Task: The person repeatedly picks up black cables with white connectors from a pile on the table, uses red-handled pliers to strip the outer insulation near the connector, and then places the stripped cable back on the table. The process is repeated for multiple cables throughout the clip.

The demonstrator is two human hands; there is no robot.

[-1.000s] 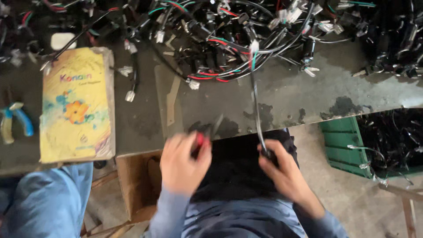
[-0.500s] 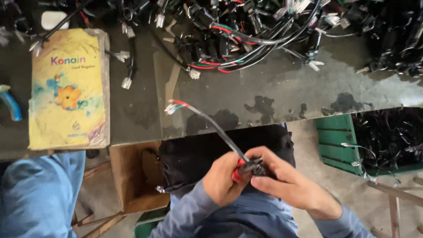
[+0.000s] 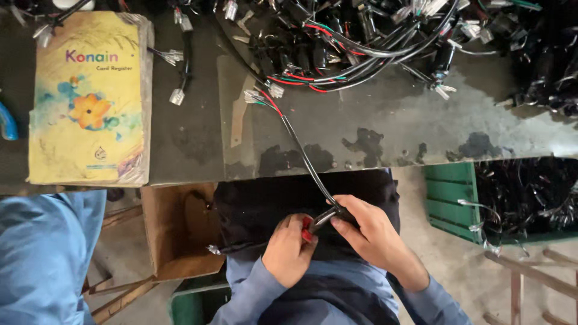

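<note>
My left hand point(image 3: 288, 250) is shut on a small red-handled tool point(image 3: 307, 225) over my lap. My right hand point(image 3: 370, 232) pinches the near end of a black wire harness point(image 3: 301, 150) right beside the tool's tip. The harness runs up and left onto the dark table point(image 3: 391, 126). Its far end, with red and green wires and a white connector point(image 3: 256, 96), lies on the tabletop. A dark cloth point(image 3: 259, 204) covers my lap under both hands.
A tangled pile of black harnesses point(image 3: 361, 36) fills the table's far side. A yellow book point(image 3: 90, 96) lies at the left, with a blue-handled tool point(image 3: 6, 123) beside it. A cardboard box point(image 3: 174, 235), a green crate point(image 3: 457, 198) of wires and a blue-clad person point(image 3: 42, 253) flank me.
My hands, apart a second ago, have come together over my lap. The harness came out of the pile toward me, and its connector end now rests on the table.
</note>
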